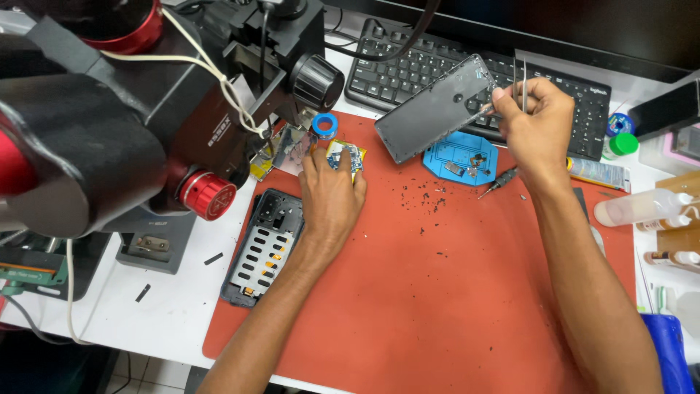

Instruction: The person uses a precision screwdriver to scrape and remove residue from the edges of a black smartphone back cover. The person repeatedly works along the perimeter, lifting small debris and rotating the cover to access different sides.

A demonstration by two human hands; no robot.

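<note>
L hand (329, 191) pressing circuit board (347, 155); R hand (536, 124) holding tweezers (519, 82), phone cover (436, 108).

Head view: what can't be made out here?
- Small circuit board: mostly covered by the left hand.
- Tweezers: tips hidden behind the right hand, which also holds the phone back cover.
- Parts on the blue tray: too small to identify.
- Microscope: cut off by the top and left edges.
</note>
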